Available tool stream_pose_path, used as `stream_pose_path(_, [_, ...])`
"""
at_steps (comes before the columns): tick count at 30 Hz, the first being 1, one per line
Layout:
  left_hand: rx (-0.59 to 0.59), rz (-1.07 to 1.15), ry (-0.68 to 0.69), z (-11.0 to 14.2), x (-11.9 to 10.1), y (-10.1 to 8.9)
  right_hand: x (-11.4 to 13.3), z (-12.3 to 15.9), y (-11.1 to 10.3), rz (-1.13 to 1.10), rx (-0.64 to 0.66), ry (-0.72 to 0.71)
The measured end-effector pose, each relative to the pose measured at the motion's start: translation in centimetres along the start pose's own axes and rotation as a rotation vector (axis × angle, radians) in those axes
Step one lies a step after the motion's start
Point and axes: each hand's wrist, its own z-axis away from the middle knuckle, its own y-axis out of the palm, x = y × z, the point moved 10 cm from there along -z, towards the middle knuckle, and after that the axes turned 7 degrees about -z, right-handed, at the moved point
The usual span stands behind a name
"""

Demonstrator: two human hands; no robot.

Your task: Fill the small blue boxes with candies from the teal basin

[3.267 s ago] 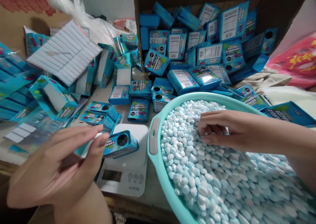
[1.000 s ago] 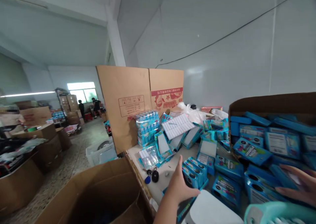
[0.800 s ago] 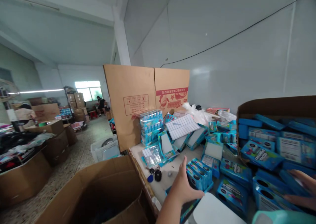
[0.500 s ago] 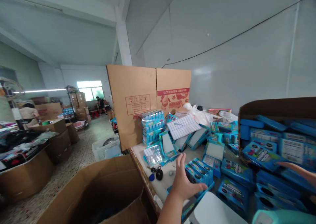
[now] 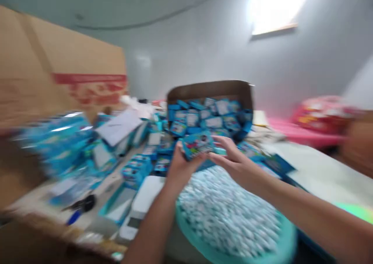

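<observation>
"Left of the basin (image 5: 287,240)?"
"Scale (image 5: 150,192), then open box (image 5: 112,202), then keys (image 5: 88,203)."
"In it?"
"Candies (image 5: 224,213)."
"Behind it?"
"Carton (image 5: 210,90), with packets (image 5: 213,122) inside."
"Right of that?"
"Bag (image 5: 323,114)."
"Before the carton?"
"Held box (image 5: 198,144), between left hand (image 5: 182,164) and right hand (image 5: 231,160)."

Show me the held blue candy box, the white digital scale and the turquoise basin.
Blue candy box (image 5: 198,144): head view, on its printed face.
White digital scale (image 5: 146,194): head view, on its weighing platform.
Turquoise basin (image 5: 287,235): head view, on its rim at the right.
</observation>
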Motion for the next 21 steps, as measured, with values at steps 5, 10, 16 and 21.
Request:
stream_pose_path(5, [0.07, -0.203, -0.082, -3.2, 2.9, 1.0, -4.4, 5.4, 0.0, 0.374, 0.281, 0.237])
stream_pose_path(10, [0.194, -0.367, -0.02, -2.7, 3.4, 1.6, -6.8, 6.4, 2.0, 0.498, 0.414, 0.245])
stream_pose_path(16, [0.082, -0.438, -0.059, -2.5, 3.8, -0.1, -7.0, 3.3, 1.7, 0.551, 0.394, 0.123])
stream_pose_path(21, [-0.082, -0.268, -0.065, -2.3, 4.2, -2.2, -5.3, 3.9, 2.5, 0.545, 0.384, 0.003])
